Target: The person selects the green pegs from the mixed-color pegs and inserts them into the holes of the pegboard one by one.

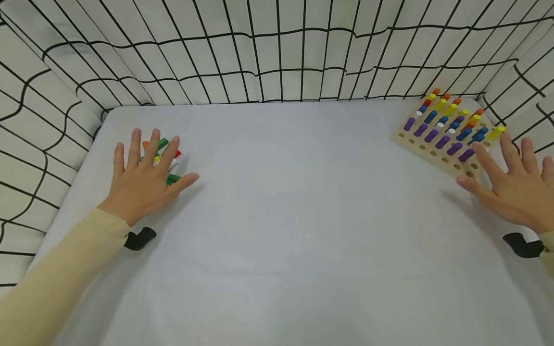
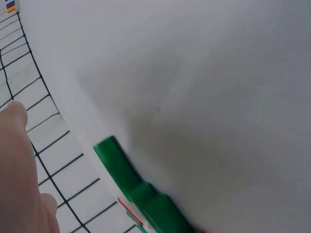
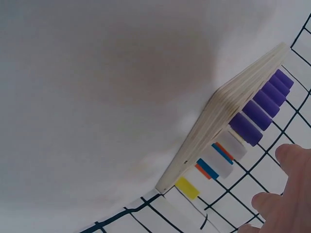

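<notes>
My left hand (image 1: 143,185), fingers spread, hovers over a small pile of coloured pegs at the left of the table. Green pegs (image 1: 174,178) show beside the thumb, with bits of orange, red, yellow and white between the fingers; the hand hides the rest. In the left wrist view green pegs (image 2: 119,162) lie apart from the fingers. At the far right a wooden pegboard (image 3: 204,126) holds rows of upright pegs, among them purple pegs (image 1: 442,142). My right hand (image 1: 517,190) is spread over the board's near right corner, holding nothing; contact is unclear in the head view.
A white cloth covers the table (image 1: 303,216). Black wire grid panels (image 1: 279,53) with white behind them border its back and sides. A black piece (image 1: 140,239) sits under the left wrist, and a similar black piece (image 1: 523,245) under the right.
</notes>
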Motion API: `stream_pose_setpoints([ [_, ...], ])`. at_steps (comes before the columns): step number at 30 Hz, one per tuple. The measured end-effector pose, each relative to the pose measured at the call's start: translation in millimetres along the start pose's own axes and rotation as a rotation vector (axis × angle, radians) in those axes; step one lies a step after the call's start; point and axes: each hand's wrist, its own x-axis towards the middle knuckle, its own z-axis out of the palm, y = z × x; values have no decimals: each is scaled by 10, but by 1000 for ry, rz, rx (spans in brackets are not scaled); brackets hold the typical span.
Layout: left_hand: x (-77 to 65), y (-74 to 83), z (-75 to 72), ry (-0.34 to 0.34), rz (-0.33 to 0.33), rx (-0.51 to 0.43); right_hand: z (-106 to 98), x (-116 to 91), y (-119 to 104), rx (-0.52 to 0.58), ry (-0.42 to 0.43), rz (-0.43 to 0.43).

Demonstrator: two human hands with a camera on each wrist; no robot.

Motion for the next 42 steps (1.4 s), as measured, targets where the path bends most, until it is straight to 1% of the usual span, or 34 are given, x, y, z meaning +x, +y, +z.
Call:
stream_pose_setpoints([
  [5, 121, 142, 6, 12, 29, 12, 31, 9, 22, 14, 18, 7],
  [12, 381, 443, 48, 39, 104, 34, 71, 2, 79, 36, 40, 28],
  [18, 591, 717, 95, 59, 168, 15, 112, 23, 166, 56, 26, 31],
  [25, 800, 1008, 67, 105, 215, 18, 166, 90, 222, 54, 0, 48],
  [28, 893, 1151, 61, 110, 235, 12, 193, 90, 209, 50, -25, 36],
  [31, 972, 1315, 67, 102, 259, 11, 225, 78, 186, 42, -61, 17],
  [34, 1023, 1476, 83, 89, 284, 25, 231, 85, 160, 43, -87, 5],
  [39, 1076, 1721, 88, 61, 314, 37, 188, 143, 159, 43, -79, -5],
  [42, 1122, 1862, 77, 53, 333, 30, 162, 169, 197, 16, -73, -17],
])
